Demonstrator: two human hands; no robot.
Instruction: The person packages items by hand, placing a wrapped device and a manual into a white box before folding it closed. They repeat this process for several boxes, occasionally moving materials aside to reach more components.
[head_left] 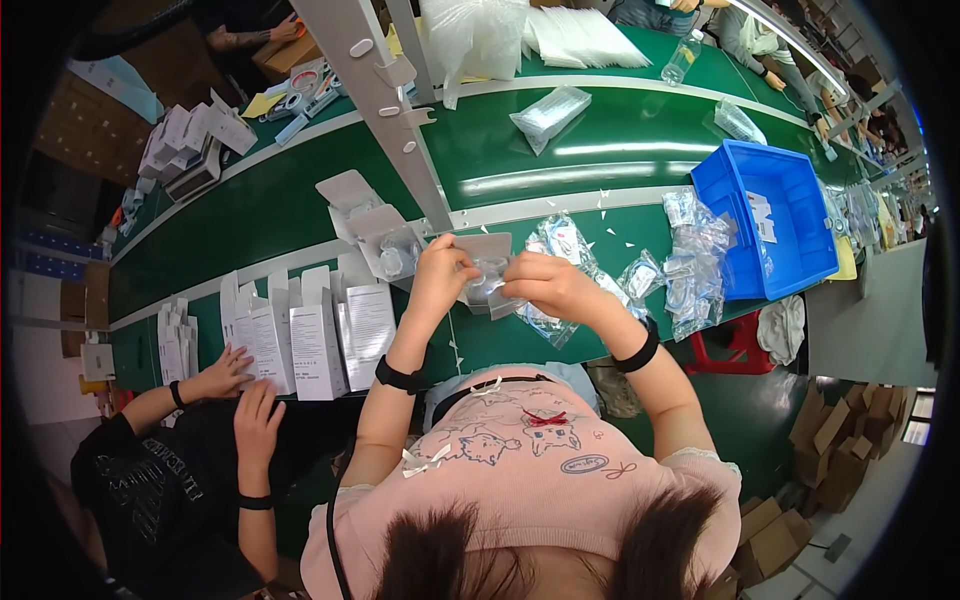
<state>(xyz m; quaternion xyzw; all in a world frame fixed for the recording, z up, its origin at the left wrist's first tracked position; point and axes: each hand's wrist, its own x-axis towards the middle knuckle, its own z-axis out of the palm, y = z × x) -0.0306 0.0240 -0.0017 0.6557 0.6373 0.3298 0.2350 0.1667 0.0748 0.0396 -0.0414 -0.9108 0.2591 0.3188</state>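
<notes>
Directly in front of me a small white carton (486,245) stands open with its flap raised. In its mouth sits a clear plastic piece (488,278), crinkled and shiny. My left hand (440,280) pinches at the left side of this plastic, with its fingers curled. From the right, my right hand (556,287) closes its fingertips on the plastic's other side. What lies under the plastic is hidden. Just left of my left hand is another open white carton (365,225) with a clear plastic piece (398,252) in it. Clear bags of white and blue parts (562,240) lie beside my right hand.
A blue bin (730,180) stands at right, with more bagged parts (695,265) before it. White printed cartons (318,345) line the left, where a co-worker's hands (235,375) touch them. A metal post (385,110) rises behind my left hand. White scraps (603,215) dot the green table.
</notes>
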